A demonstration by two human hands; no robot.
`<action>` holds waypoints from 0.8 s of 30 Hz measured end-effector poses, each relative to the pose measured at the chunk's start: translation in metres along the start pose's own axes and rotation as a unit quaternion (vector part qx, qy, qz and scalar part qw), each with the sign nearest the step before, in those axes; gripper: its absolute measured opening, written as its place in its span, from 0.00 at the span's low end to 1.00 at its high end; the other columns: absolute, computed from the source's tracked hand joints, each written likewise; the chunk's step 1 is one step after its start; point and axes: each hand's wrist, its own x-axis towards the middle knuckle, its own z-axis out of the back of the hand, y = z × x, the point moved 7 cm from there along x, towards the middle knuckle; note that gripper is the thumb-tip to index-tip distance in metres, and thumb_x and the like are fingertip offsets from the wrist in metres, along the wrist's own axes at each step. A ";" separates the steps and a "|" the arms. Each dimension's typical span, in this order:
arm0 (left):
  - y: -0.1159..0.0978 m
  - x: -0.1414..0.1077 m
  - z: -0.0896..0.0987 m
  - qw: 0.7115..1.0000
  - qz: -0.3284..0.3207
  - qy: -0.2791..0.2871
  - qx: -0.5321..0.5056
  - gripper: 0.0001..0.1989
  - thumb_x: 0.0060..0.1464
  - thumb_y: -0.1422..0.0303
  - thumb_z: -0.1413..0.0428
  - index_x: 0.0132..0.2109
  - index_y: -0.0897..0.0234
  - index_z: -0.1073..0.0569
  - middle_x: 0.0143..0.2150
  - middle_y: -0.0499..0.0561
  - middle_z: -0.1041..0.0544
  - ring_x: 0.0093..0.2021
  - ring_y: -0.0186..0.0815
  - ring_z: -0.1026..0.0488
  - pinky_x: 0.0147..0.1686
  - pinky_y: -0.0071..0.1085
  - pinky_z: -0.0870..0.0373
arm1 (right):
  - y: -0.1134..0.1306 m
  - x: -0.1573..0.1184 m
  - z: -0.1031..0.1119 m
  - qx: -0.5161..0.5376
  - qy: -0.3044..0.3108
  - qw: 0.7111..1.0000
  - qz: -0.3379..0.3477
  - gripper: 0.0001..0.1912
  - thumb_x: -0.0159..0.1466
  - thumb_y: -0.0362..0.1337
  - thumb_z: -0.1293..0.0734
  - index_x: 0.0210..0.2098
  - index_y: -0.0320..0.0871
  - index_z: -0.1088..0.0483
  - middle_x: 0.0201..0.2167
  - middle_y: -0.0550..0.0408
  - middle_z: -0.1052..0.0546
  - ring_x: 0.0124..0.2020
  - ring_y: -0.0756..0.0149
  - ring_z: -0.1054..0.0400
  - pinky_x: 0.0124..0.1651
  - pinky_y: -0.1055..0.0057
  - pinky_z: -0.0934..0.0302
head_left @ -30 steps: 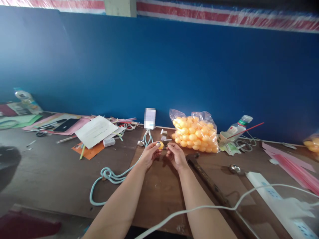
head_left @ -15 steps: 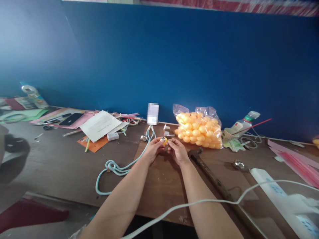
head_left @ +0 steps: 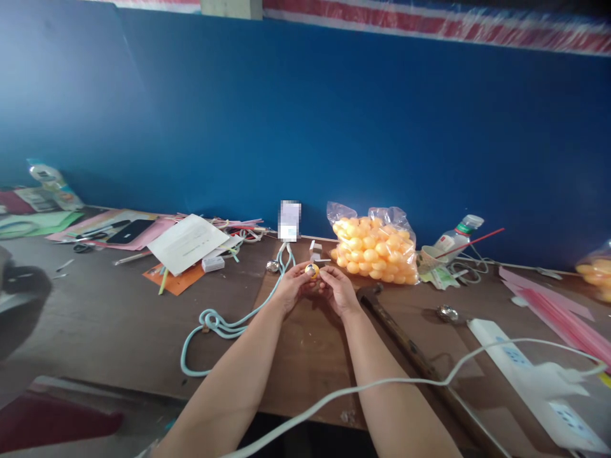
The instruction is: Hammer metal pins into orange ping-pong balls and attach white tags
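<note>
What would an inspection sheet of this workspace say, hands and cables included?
Surface: brown tabletop, small scraps near the front edge.
Item in hand: small yellow ball, partly hidden by fingers.
Supply: clear bag of yellow-orange balls, beyond the hands.
Clutter: white paper, black phone to the left; long dark tool, bottle to the right.
Hands: left holds the ball; right close beside it, grip unclear.
Cables: white cable crosses in front of the right forearm; power strip at right.
Surroundings: blue wall behind; other people, nothing seen.
</note>
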 end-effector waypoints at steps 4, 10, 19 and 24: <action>0.001 0.001 0.001 1.000 0.003 -0.002 -0.002 0.20 0.47 0.69 0.35 0.49 0.68 0.25 0.41 0.56 0.22 0.34 0.31 0.24 0.35 0.26 0.27 | 0.000 0.000 -0.001 -0.008 0.011 1.000 0.003 0.14 0.48 0.43 0.24 0.28 0.43 0.27 0.25 0.60 0.26 0.21 0.77 0.39 0.22 0.78 0.42; 0.006 0.005 0.005 1.000 0.005 -0.002 -0.007 0.22 0.46 0.68 0.35 0.49 0.68 0.25 0.39 0.55 0.22 0.32 0.30 0.25 0.34 0.25 0.27 | 0.000 0.000 -0.002 -0.018 0.014 1.000 0.005 0.14 0.48 0.43 0.23 0.28 0.43 0.27 0.25 0.60 0.26 0.20 0.77 0.39 0.22 0.78 0.43; 0.009 0.005 0.001 1.000 0.015 0.012 0.006 0.27 0.44 0.65 0.33 0.52 0.70 0.27 0.35 0.55 0.23 0.29 0.31 0.25 0.33 0.29 0.26 | 0.001 0.002 0.002 -0.044 -0.012 0.999 0.008 0.15 0.47 0.44 0.24 0.27 0.43 0.28 0.24 0.60 0.25 0.19 0.77 0.41 0.19 0.79 0.47; 0.007 0.004 0.002 1.000 0.013 0.000 0.013 0.27 0.44 0.65 0.33 0.51 0.71 0.27 0.34 0.55 0.23 0.27 0.30 0.26 0.32 0.29 0.27 | -0.001 0.003 0.003 -0.043 -0.005 0.999 0.006 0.14 0.47 0.44 0.24 0.26 0.43 0.28 0.24 0.60 0.25 0.19 0.78 0.41 0.20 0.78 0.48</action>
